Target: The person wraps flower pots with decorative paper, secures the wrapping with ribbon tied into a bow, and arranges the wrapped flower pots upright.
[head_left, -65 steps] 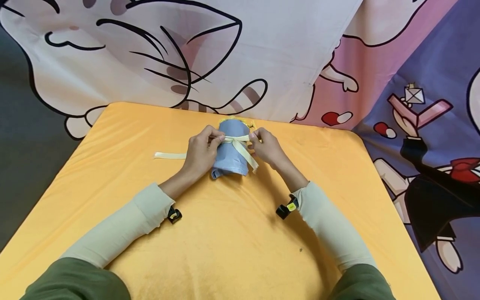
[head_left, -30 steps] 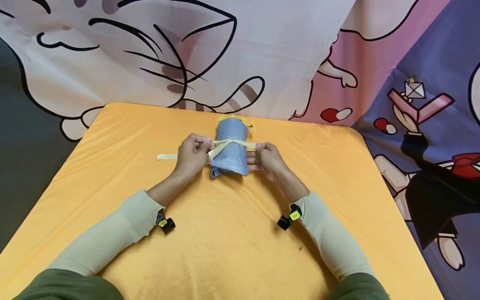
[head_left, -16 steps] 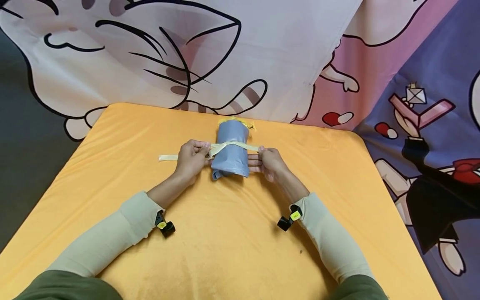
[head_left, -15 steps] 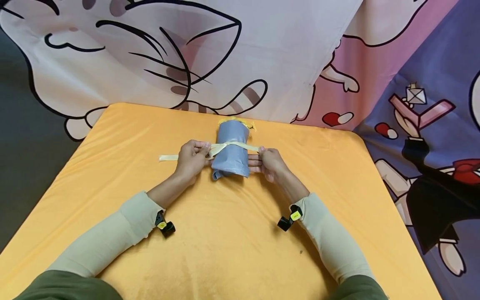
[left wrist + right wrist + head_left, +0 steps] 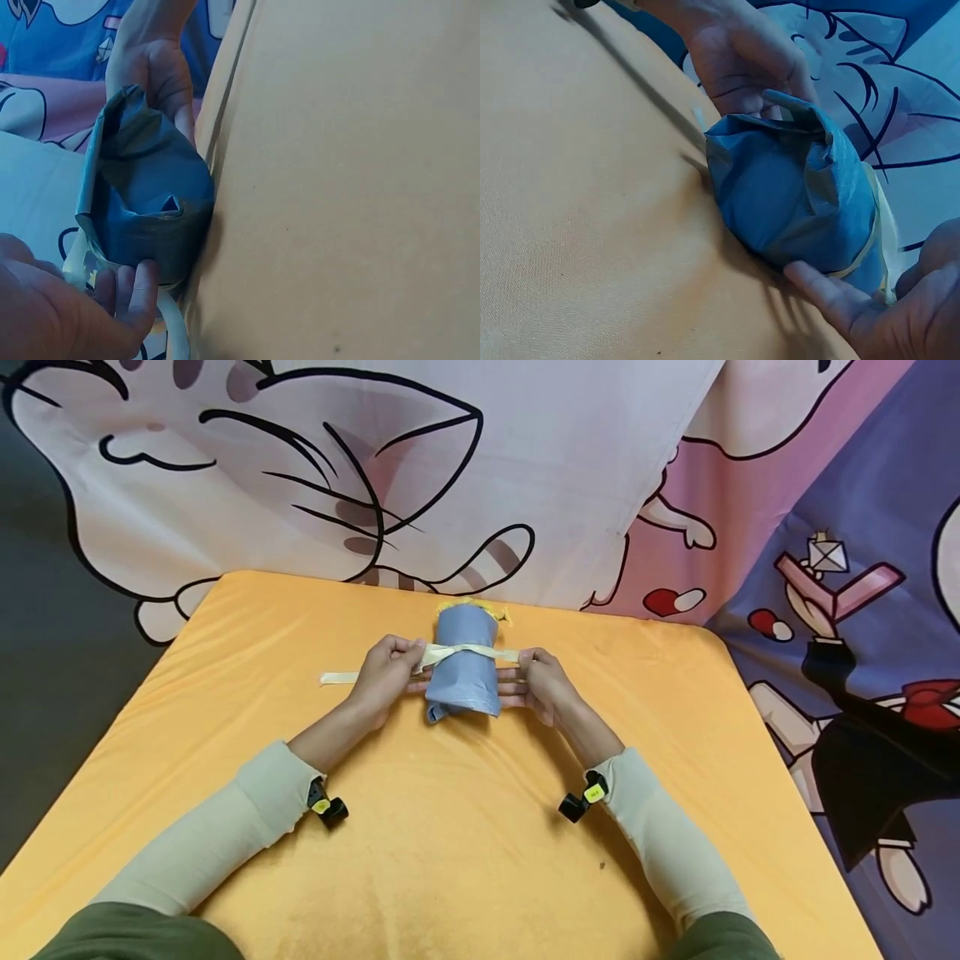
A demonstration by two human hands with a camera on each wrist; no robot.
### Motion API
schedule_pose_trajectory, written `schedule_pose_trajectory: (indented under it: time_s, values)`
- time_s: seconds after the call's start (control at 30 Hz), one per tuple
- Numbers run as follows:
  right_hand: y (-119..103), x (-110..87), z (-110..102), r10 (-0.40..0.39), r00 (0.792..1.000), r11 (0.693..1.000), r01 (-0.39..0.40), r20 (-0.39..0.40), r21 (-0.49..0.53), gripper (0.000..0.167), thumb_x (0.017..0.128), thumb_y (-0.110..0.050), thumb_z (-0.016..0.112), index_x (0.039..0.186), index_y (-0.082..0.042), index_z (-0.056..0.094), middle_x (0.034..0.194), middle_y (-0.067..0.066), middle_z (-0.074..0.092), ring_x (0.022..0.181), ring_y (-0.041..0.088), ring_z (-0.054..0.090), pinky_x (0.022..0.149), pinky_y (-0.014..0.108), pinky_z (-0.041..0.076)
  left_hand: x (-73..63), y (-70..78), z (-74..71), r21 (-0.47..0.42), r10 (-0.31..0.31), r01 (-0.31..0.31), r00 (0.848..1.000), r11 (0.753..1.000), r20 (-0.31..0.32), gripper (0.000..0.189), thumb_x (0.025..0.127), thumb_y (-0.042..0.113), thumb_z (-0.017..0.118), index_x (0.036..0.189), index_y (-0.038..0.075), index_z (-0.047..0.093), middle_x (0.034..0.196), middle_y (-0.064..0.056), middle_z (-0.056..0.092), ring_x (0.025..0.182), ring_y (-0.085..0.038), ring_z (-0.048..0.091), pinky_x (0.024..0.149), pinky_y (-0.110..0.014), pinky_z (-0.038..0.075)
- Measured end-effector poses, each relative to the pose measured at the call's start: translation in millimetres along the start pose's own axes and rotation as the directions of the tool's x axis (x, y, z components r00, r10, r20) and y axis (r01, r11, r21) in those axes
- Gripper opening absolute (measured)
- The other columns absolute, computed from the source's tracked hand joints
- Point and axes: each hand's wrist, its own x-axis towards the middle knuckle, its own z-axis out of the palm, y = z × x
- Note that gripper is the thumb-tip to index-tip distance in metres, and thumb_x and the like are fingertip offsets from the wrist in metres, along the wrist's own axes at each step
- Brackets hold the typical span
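Note:
A cylindrical bundle in blue paper (image 5: 463,687) lies on the yellow cloth, its near end folded in, as the left wrist view shows on the bundle's blue end (image 5: 150,184). Around its middle runs a cream ribbon (image 5: 468,648), crossed on top. My left hand (image 5: 381,678) pinches the ribbon at the left side between thumb and forefinger. On the right, my right hand (image 5: 551,687) pinches the other end. The lower fingers of both hands reach against the bundle's sides; in the right wrist view a right fingertip (image 5: 802,274) touches the blue paper.
A loose ribbon tail (image 5: 339,678) lies on the cloth left of my left hand. Yellow trim (image 5: 504,612) shows at the bundle's far end. The yellow-covered table (image 5: 450,843) ends at a cartoon-printed backdrop (image 5: 570,485) behind and to the right.
Both hands have drawn apart from close over the bundle, pulling the ribbon out to each side. The short end that hung at the front right has swung left and the crossing lies flatter.

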Motion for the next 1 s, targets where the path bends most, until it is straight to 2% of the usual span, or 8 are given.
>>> schedule_pose_trajectory:
  time_s: [0.13, 0.27, 0.37, 0.5, 0.6, 0.7, 0.87, 1.0]
  values:
    - [-4, -8.4, 2, 0.006, 1.0, 0.998, -0.004, 0.029, -0.068, 0.062, 0.122, -0.053, 0.031, 0.16, -0.005, 0.037, 0.143, 0.031, 0.066, 0.088, 0.022, 0.081, 0.075, 0.037, 0.071, 1.6, -1.6, -3.4, -0.022, -0.077, 0.078, 0.996, 0.997, 0.034, 0.034, 0.121, 0.045, 0.048, 0.116, 0.011, 0.051, 0.108, -0.009, 0.065, 0.091, -0.015, 0.072, 0.083, -0.028, 0.068]
    - [-6, -17.7, 7, -0.002, 0.997, 0.983, 0.015, 0.075, -0.18, 0.088, 0.115, -0.07, 0.045, 0.169, -0.002, 0.033, 0.141, 0.033, 0.067, 0.084, 0.026, 0.083, 0.074, 0.043, 0.072, 2.8, -2.3, -8.6, 0.005, -0.201, 0.202, 0.976, 0.979, 0.085, 0.059, 0.119, 0.06, 0.04, 0.134, 0.004, 0.053, 0.115, -0.014, 0.068, 0.095, -0.022, 0.074, 0.084, -0.035, 0.069]
    - [-7, -23.1, 11, -0.014, 0.998, 0.971, 0.029, 0.068, -0.237, 0.098, 0.109, -0.07, 0.061, 0.175, -0.009, 0.023, 0.139, 0.033, 0.07, 0.086, 0.03, 0.083, 0.074, 0.047, 0.072, 4.0, -1.0, -11.0, 0.042, -0.292, 0.289, 0.942, 0.956, 0.166, 0.083, 0.115, 0.067, 0.036, 0.157, -0.005, 0.045, 0.141, -0.029, 0.065, 0.12, -0.038, 0.075, 0.103, -0.048, 0.068]
    - [-12, -24.5, 18, -0.021, 0.999, 0.945, 0.037, 0.05, -0.326, 0.108, 0.104, -0.069, 0.069, 0.179, -0.02, 0.009, 0.149, 0.032, 0.066, 0.105, 0.038, 0.082, 0.077, 0.048, 0.072, 8.7, 0.2, -10.9, 0.001, -0.348, 0.36, 0.9, 0.933, 0.263, 0.099, 0.113, 0.071, 0.033, 0.171, -0.009, 0.024, 0.171, -0.039, 0.041, 0.156, -0.055, 0.051, 0.128, -0.064, 0.047]
    - [-15, -20.5, 23, -0.014, 0.998, 0.924, 0.039, 0.068, -0.381, 0.11, 0.103, -0.07, 0.069, 0.181, -0.019, 0.01, 0.155, 0.03, 0.06, 0.117, 0.041, 0.078, 0.079, 0.049, 0.072, 13.1, 0.4, -11.1, -0.066, -0.356, 0.388, 0.89, 0.919, 0.286, 0.104, 0.112, 0.074, 0.032, 0.175, -0.008, 0.014, 0.177, -0.04, 0.03, 0.164, -0.057, 0.039, 0.134, -0.066, 0.037]
    - [-17, -15.3, 24, 0.009, 0.995, 0.911, 0.032, 0.099, -0.411, 0.102, 0.104, -0.068, 0.07, 0.177, -0.011, 0.026, 0.138, 0.025, 0.068, 0.106, 0.033, 0.078, 0.076, 0.043, 0.07, 16.4, 0.6, -11.1, -0.122, -0.371, 0.418, 0.882, 0.9, 0.291, 0.107, 0.111, 0.075, 0.035, 0.177, -0.007, 0.009, 0.179, -0.038, 0.026, 0.167, -0.055, 0.035, 0.137, -0.064, 0.033]
    - [-19, -10.1, 20, 0.044, 0.988, 0.912, 0.021, 0.15, -0.411, 0.067, 0.106, -0.058, 0.073, 0.14, -0.001, 0.061, 0.097, 0.008, 0.074, 0.083, 0.019, 0.073, 0.071, 0.036, 0.067, 21.5, 1.3, -9.4, -0.125, -0.37, 0.43, 0.866, 0.894, 0.336, 0.102, 0.112, 0.065, 0.046, 0.176, -0.007, 0.012, 0.18, -0.036, 0.026, 0.168, -0.05, 0.034, 0.14, -0.058, 0.032]
    - [-22, -9.4, 17, 0.068, 0.981, 0.916, 0.01, 0.18, -0.402, 0.056, 0.107, -0.054, 0.073, 0.128, -0.002, 0.066, 0.095, 0.004, 0.074, 0.084, 0.017, 0.073, 0.074, 0.034, 0.066, 25.6, 2.9, -5.1, -0.079, -0.358, 0.413, 0.857, 0.907, 0.37, 0.089, 0.115, 0.057, 0.05, 0.172, -0.006, 0.025, 0.176, -0.037, 0.031, 0.165, -0.048, 0.039, 0.139, -0.058, 0.034]
